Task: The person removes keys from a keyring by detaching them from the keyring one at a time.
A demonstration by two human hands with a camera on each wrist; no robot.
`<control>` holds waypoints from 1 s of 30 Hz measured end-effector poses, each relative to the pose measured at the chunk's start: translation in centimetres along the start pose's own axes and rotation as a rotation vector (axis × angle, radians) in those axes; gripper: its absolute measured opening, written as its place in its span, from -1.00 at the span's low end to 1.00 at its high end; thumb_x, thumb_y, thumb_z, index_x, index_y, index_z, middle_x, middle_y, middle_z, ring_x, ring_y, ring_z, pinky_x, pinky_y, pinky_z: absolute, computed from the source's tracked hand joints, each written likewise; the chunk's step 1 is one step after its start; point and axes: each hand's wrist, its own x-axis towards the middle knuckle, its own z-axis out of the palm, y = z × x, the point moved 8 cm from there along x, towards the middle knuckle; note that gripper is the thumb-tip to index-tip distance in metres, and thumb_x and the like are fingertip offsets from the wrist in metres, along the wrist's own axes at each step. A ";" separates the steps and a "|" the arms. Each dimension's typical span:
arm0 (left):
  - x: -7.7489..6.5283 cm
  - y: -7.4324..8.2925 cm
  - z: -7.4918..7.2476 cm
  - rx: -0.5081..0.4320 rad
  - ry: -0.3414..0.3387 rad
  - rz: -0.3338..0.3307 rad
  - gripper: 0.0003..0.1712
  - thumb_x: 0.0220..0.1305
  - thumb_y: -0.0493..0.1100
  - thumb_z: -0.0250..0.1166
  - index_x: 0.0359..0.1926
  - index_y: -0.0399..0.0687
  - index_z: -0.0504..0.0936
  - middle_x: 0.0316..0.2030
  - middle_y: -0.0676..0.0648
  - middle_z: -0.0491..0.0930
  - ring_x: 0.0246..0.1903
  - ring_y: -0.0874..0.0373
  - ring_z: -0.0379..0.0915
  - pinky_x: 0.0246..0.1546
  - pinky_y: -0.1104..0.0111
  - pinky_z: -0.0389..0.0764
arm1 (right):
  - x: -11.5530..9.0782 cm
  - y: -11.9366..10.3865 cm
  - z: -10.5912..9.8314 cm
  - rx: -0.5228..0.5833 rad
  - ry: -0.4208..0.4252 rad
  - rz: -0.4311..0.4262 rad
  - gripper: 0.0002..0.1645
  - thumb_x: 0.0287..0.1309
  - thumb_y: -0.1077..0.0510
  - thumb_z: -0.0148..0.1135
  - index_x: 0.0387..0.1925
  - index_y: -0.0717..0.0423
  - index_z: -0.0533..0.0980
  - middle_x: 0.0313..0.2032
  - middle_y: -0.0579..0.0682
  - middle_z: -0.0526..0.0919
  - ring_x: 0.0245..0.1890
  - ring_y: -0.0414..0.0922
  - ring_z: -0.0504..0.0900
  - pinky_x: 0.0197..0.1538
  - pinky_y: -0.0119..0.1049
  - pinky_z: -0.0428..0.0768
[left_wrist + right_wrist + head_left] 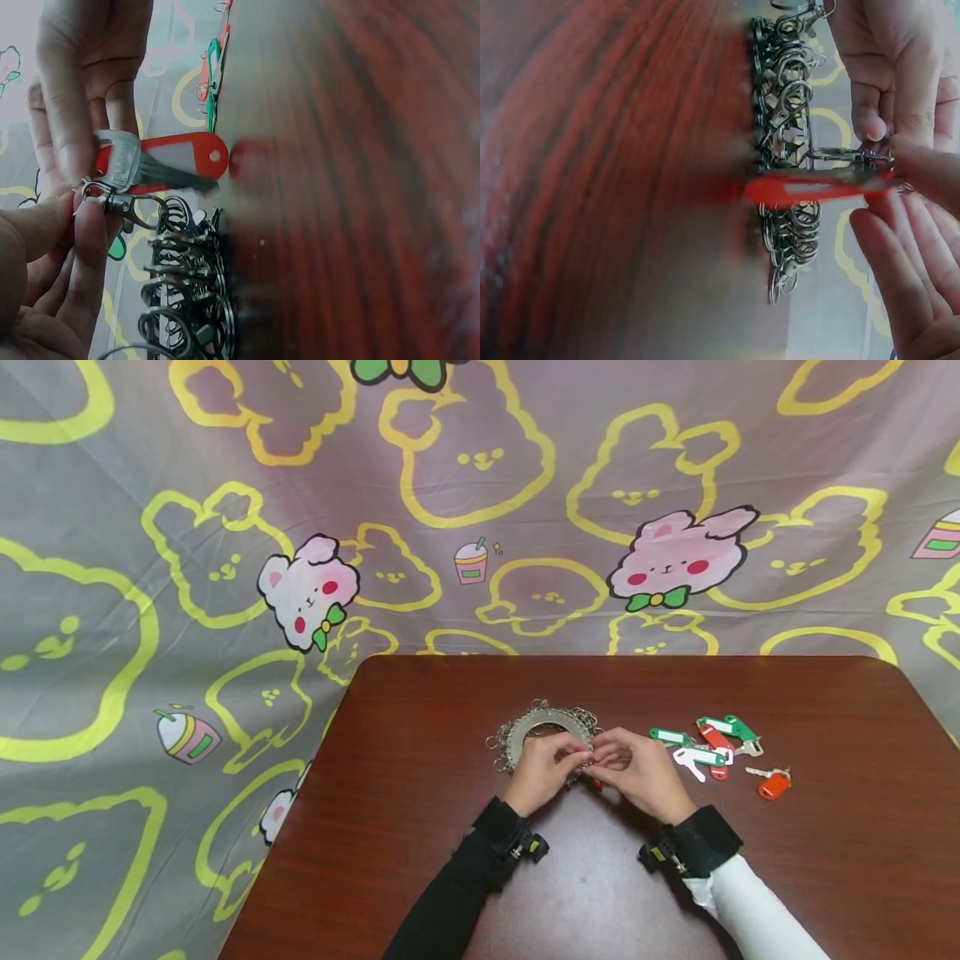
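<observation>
A flat grey metal ring, its edge hung with many small clasps and split rings, lies on the table. At its near right side, both hands meet fingertip to fingertip. My left hand pinches a small metal clasp between thumb and finger. With its fingertips, my right hand pinches the small split ring at the clasp's end. From there hang a silver key and a red key tag with a pale label. Fingers partly hide the split ring.
Right of the hands lies a loose group of keys with green tags and red tags. One key with an orange-red tag lies apart, nearer the right. A patterned cloth hangs behind the brown table.
</observation>
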 end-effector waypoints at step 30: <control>0.1 0.1 0.1 -0.010 -0.013 -0.029 -0.87 0.37 -0.17 0.40 -0.19 -0.14 0.77 -0.35 -0.05 0.80 -0.44 0.38 0.66 -0.35 0.62 0.60 | 0.1 1.0 0.2 0.049 -0.015 0.045 -0.47 -0.04 0.29 0.65 0.02 0.27 0.67 -0.32 0.05 0.83 -0.38 -0.16 0.81 -0.31 -0.39 0.71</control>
